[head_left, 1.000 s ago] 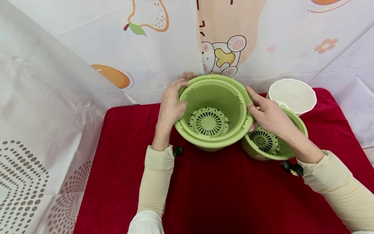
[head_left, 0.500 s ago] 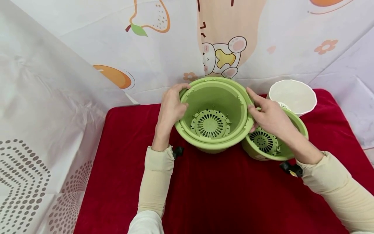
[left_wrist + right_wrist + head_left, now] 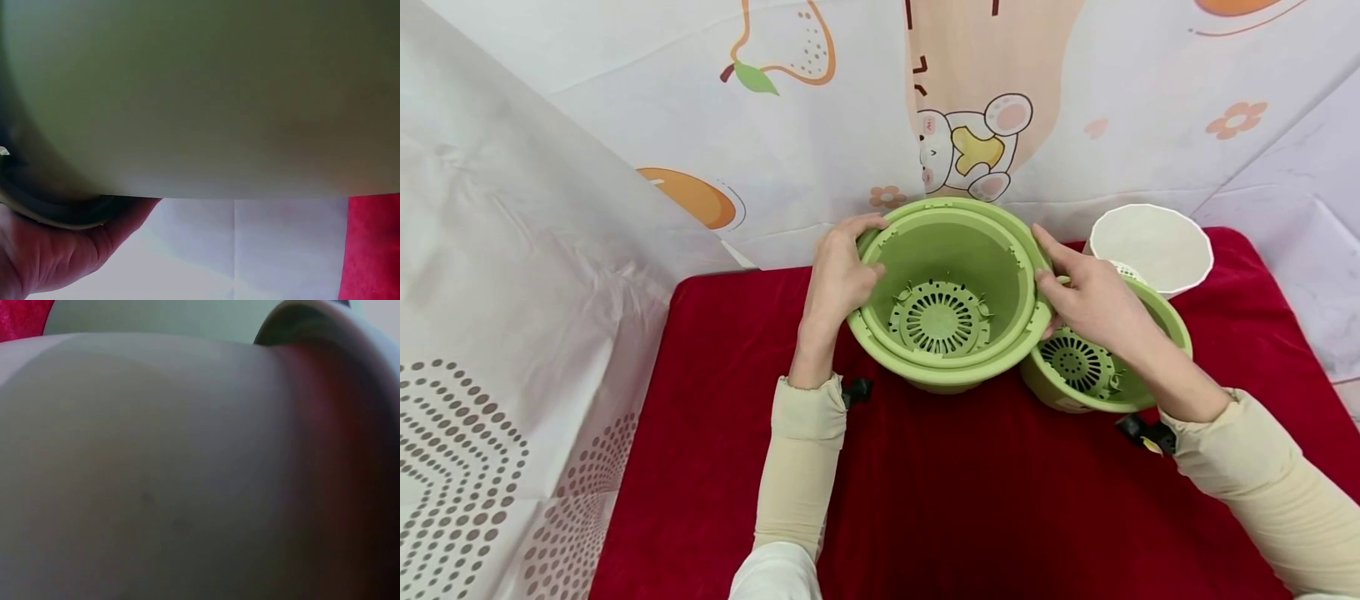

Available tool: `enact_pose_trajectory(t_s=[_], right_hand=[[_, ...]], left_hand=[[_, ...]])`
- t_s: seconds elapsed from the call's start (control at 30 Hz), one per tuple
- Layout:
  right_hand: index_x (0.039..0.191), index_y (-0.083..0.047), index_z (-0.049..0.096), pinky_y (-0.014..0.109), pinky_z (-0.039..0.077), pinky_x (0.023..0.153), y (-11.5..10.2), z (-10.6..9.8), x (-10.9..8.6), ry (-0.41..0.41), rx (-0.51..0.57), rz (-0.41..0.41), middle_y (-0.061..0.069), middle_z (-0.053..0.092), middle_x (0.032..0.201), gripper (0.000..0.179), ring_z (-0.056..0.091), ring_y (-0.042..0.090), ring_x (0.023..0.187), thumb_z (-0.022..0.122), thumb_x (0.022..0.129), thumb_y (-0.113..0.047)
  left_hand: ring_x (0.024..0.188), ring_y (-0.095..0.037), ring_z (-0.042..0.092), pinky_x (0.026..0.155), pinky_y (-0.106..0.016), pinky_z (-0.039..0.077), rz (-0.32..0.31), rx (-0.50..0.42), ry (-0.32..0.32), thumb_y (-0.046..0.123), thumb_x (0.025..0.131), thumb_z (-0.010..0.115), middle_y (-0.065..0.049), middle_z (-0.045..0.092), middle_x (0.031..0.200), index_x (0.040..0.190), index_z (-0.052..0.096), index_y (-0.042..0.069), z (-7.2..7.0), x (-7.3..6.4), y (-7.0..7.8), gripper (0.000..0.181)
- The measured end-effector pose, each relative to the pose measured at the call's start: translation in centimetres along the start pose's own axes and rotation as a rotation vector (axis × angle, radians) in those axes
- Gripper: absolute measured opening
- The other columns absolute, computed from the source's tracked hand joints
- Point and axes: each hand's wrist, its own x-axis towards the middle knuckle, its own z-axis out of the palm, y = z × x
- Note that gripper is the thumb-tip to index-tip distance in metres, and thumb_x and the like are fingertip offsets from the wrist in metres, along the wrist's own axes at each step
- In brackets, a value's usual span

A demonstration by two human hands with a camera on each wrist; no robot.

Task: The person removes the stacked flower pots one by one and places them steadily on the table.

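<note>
Both hands hold a light green plastic flowerpot [image 3: 951, 242] by its wide rim at the back middle of the table. It shows a double rim, like one pot nested in another, and a slotted round base inside. On its left side the left hand [image 3: 842, 275] grips the rim, thumb over the inner edge. Opposite, the right hand [image 3: 1093, 296] pinches the right rim between thumb and fingers, some fingers hidden beneath. The pot's outer wall [image 3: 206, 106] fills most of the left wrist view, and a blurred pale wall [image 3: 156, 456] fills the right wrist view.
Under the right forearm stands a second green flowerpot [image 3: 1052, 387] with a slotted base, close beside the held one. Behind it is a white pot [image 3: 1150, 246]. Red cloth [image 3: 722, 467] covers the table; a printed white curtain [image 3: 850, 108] hangs directly behind.
The held flowerpot and the left hand have shifted very slightly toward the person since the earliest frame. Both hands keep their hold on the rim; the last half second shows almost no motion.
</note>
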Motion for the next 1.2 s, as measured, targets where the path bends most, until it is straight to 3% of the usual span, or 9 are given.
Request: enact_pose_trajectory(t_s=[0.13,0.23,0.47,0.63,0.77,0.93,1.0,1.1,1.2], right_hand=[[0.158,-0.025,0.023,0.024,0.055,0.057,-0.03,0.0,0.0,-0.001,0.003,0.001,0.018,0.071,0.1,0.059,0.068,0.018,0.053,0.045,0.104,-0.024],[0.158,-0.025,0.023,0.024,0.055,0.057,-0.04,0.01,0.0,-0.002,0.0,0.004,0.018,0.071,0.1,0.059,0.068,0.018,0.054,0.045,0.104,-0.024],[0.158,-0.026,0.023,0.022,0.054,0.059,0.05,0.09,0.02,-0.002,-0.016,0.009,0.016,0.072,0.097,0.059,0.069,0.019,0.054,0.045,0.104,-0.025],[0.158,-0.026,0.023,0.022,0.054,0.058,0.05,0.17,0.07,-0.002,-0.012,0.01,0.016,0.072,0.094,0.058,0.069,0.019,0.054,0.045,0.104,-0.025],[0.158,-0.026,0.023,0.024,0.055,0.058,-0.03,0.21,0.12,-0.002,-0.009,0.009,0.016,0.072,0.093,0.058,0.069,0.02,0.054,0.045,0.104,-0.025],[0.158,-0.026,0.022,0.026,0.056,0.057,-0.08,0.11,0.13,-0.005,0.001,0.017,0.02,0.071,0.1,0.058,0.069,0.02,0.055,0.045,0.104,-0.026],[0.158,-0.026,0.022,0.025,0.056,0.057,-0.08,0.09,0.13,-0.006,0.005,0.02,0.021,0.07,0.104,0.058,0.069,0.019,0.055,0.045,0.104,-0.026],[0.158,-0.026,0.022,0.025,0.056,0.057,-0.07,0.13,0.13,-0.005,0.004,0.019,0.021,0.07,0.103,0.058,0.069,0.019,0.054,0.045,0.104,-0.026],[0.158,-0.026,0.023,0.024,0.055,0.058,-0.08,0.1,0.08,-0.003,0.001,0.019,0.02,0.071,0.1,0.058,0.069,0.019,0.054,0.045,0.104,-0.025]], left_hand=[[0.091,-0.022,0.063,0.069,-0.03,0.054,-0.01,-0.022,-0.005,-0.015,0.074,0.066,-0.007,0.061,0.133,0.131,0.065,0.017,-0.04,-0.09,-0.12,0.065],[0.085,-0.022,0.064,0.06,-0.03,0.054,-0.003,-0.03,-0.014,-0.015,0.076,0.066,-0.005,0.06,0.136,0.133,0.064,0.017,-0.05,-0.14,-0.24,0.065],[0.127,-0.022,0.051,0.083,-0.028,0.052,0.038,0.005,-0.036,-0.011,0.08,0.067,0.003,0.052,0.146,0.136,0.063,0.016,-0.03,-0.12,-0.47,0.062],[0.125,-0.021,0.05,0.077,-0.027,0.05,0.029,0.021,-0.039,-0.01,0.081,0.065,0.004,0.051,0.147,0.136,0.063,0.018,-0.05,-0.13,-0.6,0.062],[0.09,-0.017,0.057,0.054,-0.025,0.046,0.007,0.026,-0.04,-0.009,0.081,0.064,0.003,0.05,0.148,0.136,0.062,0.02,-0.08,-0.25,-0.62,0.063],[0.049,-0.013,0.037,0.042,-0.022,0.036,0.021,0.035,-0.038,-0.008,0.083,0.062,0.001,0.051,0.147,0.137,0.062,0.021,-0.04,-0.31,-0.55,0.061],[0.056,-0.012,0.046,0.047,-0.022,0.04,0.024,0.038,-0.033,-0.008,0.084,0.064,0.0,0.052,0.146,0.137,0.062,0.022,0.02,-0.28,-0.51,0.061],[0.095,-0.019,0.062,0.071,-0.025,0.052,0.023,0.061,-0.036,-0.005,0.081,0.073,-0.001,0.051,0.146,0.137,0.062,0.022,0.09,-0.16,-0.46,0.063],[0.129,-0.024,0.05,0.099,-0.033,0.047,0.051,0.097,-0.04,-0.007,0.077,0.079,-0.004,0.053,0.144,0.138,0.06,0.02,0.12,-0.05,-0.33,0.07]])
